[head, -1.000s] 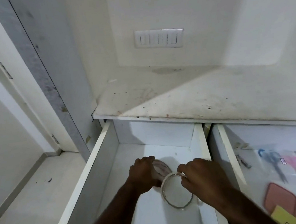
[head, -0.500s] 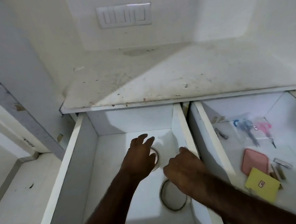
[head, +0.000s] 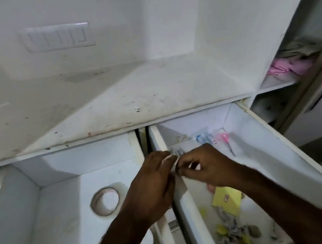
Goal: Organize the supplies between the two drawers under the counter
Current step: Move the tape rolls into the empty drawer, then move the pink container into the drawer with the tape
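— Both hands have left the tape in the left drawer (head: pixel 21 222) and come up over the divider?

— Yes. Now my left hand (head: pixel 154 186) and right hand (head: pixel 207 167) meet above the edge of the right drawer (head: pixel 296 161), fingers curled and pinching one small white thing (head: pixel 174 164); it's too blurred to name.

— Where is the tape?

— One tape roll (head: pixel 105 201) lies flat on the left drawer's floor. Blue scissors (head: pixel 204 137), pink scissors (head: pixel 226 140) and a yellow pad (head: pixel 226 199) lie in the right drawer, under the worktop (head: pixel 132 97).
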`<state>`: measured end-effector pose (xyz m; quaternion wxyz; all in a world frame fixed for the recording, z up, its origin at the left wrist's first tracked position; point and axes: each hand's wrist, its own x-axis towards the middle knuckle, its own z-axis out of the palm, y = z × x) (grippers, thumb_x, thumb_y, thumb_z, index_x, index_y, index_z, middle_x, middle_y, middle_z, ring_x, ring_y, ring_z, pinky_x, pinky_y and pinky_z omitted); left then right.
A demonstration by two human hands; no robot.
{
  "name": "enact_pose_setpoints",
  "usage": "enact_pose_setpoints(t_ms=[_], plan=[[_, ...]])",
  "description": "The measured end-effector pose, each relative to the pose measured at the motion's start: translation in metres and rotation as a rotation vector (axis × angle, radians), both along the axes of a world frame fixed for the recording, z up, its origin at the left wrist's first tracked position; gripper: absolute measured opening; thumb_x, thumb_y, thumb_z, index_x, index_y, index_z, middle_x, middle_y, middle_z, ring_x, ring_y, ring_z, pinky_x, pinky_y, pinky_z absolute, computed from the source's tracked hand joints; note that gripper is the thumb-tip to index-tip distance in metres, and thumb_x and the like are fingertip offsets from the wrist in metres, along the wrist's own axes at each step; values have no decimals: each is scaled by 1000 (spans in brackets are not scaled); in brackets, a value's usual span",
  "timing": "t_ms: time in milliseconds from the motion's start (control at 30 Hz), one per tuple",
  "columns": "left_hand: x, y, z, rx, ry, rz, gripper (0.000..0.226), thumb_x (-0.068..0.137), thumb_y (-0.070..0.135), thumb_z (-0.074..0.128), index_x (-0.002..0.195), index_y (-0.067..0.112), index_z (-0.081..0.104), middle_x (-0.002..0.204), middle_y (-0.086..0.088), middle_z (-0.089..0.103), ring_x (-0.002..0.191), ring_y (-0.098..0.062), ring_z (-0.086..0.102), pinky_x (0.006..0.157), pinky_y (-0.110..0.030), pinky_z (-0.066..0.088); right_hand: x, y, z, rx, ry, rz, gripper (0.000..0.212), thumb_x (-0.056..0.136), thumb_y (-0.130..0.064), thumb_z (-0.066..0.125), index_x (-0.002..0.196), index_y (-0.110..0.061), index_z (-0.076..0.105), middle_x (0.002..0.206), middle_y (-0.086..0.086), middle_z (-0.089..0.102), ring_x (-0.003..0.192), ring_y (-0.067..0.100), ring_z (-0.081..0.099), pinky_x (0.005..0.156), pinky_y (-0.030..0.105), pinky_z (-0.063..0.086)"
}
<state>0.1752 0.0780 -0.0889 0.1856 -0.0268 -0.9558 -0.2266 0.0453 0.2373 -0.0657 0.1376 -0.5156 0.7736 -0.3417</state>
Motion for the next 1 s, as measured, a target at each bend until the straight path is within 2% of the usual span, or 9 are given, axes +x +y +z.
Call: enact_pose_setpoints(t_ms=[133, 200, 333, 400, 500, 667, 767, 900, 1000], plan=[[-29, 40, -10, -209, -41, -80, 45, 93, 32, 46, 135, 17, 54, 137, -4, 56, 133, -23, 43, 110, -28, 33, -62, 43, -39, 249, 165, -265, 16, 87, -35, 61, 90, -25, 73, 85, -8, 74, 77, 4, 66, 69, 34, 55], [-36, 53, -21, -279, -105, -98, 45, 96, 40, 41, 135, 21, 55, 136, -2, 59, 133, -23, 46, 113, -35, 32, -79, 62, -67, 460, 169, -349, 25, 84, -39, 69, 107, -30, 70, 102, -7, 72, 95, 10, 65, 80, 34, 55], [-37, 55, -34, -334, -202, -96, 50, 100, 51, 28, 135, 28, 56, 137, 4, 60, 134, -21, 47, 115, -41, 27, -80, 67, -100, 753, 160, -312, 79, 75, -55, 72, 143, -26, 44, 131, 6, 53, 122, 27, 50, 95, 41, 50], [-37, 54, -34, -350, -215, -103, 50, 101, 52, 28, 136, 28, 55, 137, 4, 59, 133, -20, 47, 115, -42, 26, -73, 59, -106, 843, 250, -284, 89, 75, -58, 72, 148, -25, 35, 136, 9, 46, 125, 31, 45, 97, 45, 49], [-37, 55, -32, -339, -220, -103, 51, 99, 52, 30, 137, 28, 54, 137, 5, 59, 131, -19, 49, 115, -42, 26, -65, 52, -113, 895, 271, -272, 92, 68, -57, 78, 143, -23, 38, 137, 12, 41, 125, 35, 43, 98, 51, 47], [-37, 54, -27, -315, -225, -116, 52, 97, 51, 31, 139, 28, 50, 135, 6, 60, 125, -14, 53, 117, -41, 28, -63, 48, -109, 885, 282, -284, 90, 66, -55, 80, 140, -24, 39, 135, 11, 41, 125, 34, 42, 98, 52, 45], [-38, 53, -25, -248, -200, -112, 56, 96, 51, 33, 145, 26, 43, 142, 7, 53, 130, -13, 47, 118, -29, 18, -67, 48, -97, 805, 218, -307, 96, 60, -60, 80, 139, -28, 36, 135, 7, 39, 125, 31, 39, 98, 50, 44], [-42, 47, -25, -79, -208, -100, 66, 95, 45, 45, 154, 28, 21, 158, 9, 29, 143, -13, 29, 118, -23, 13, -64, 49, -64, 438, 44, -261, 98, 55, -56, 85, 137, -31, 39, 133, -5, 40, 124, 20, 38, 97, 41, 46], [-43, 46, -25, 19, -268, -94, 86, 93, 48, 54, 156, 31, -1, 164, 10, 5, 149, -13, 12, 122, -29, 15, -51, 53, -44, 185, -116, -274, 96, 59, -49, 90, 137, -41, 36, 133, -22, 41, 119, 2, 42, 94, 22, 45]])
